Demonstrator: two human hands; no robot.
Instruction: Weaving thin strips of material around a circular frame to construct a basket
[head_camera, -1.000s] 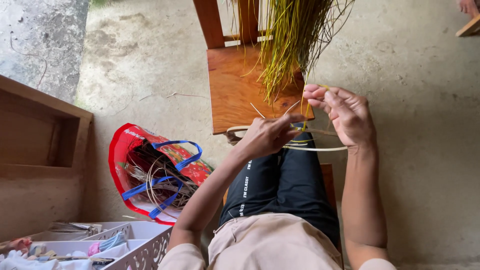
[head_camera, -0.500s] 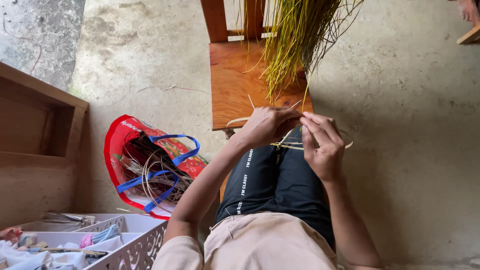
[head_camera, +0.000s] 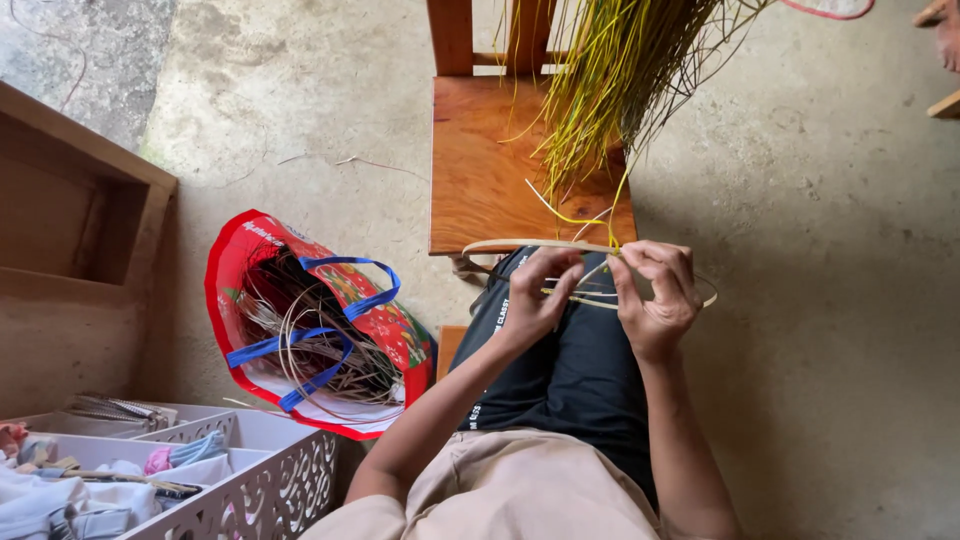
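Note:
Over my lap, my left hand (head_camera: 538, 292) and my right hand (head_camera: 655, 292) both pinch a thin pale cane ring (head_camera: 520, 244) with yellow-green straw strands (head_camera: 590, 296) woven across it. The fingertips of both hands meet near the ring's middle. One yellow strand (head_camera: 560, 210) runs up from the ring toward a bundle of yellow-green straw (head_camera: 610, 80) that hangs over a wooden chair (head_camera: 480, 170) right in front of my knees.
A red bag with blue handles (head_camera: 310, 330), full of cane coils, lies on the concrete floor to my left. A white perforated tray (head_camera: 270, 470) with cloth and small tools stands at the lower left. A wooden box (head_camera: 70, 220) sits at the left edge.
My right hand came in from the right and closed on the ring beside my left hand. The view shifted slightly, so the chair and bundle sit lower in frame.

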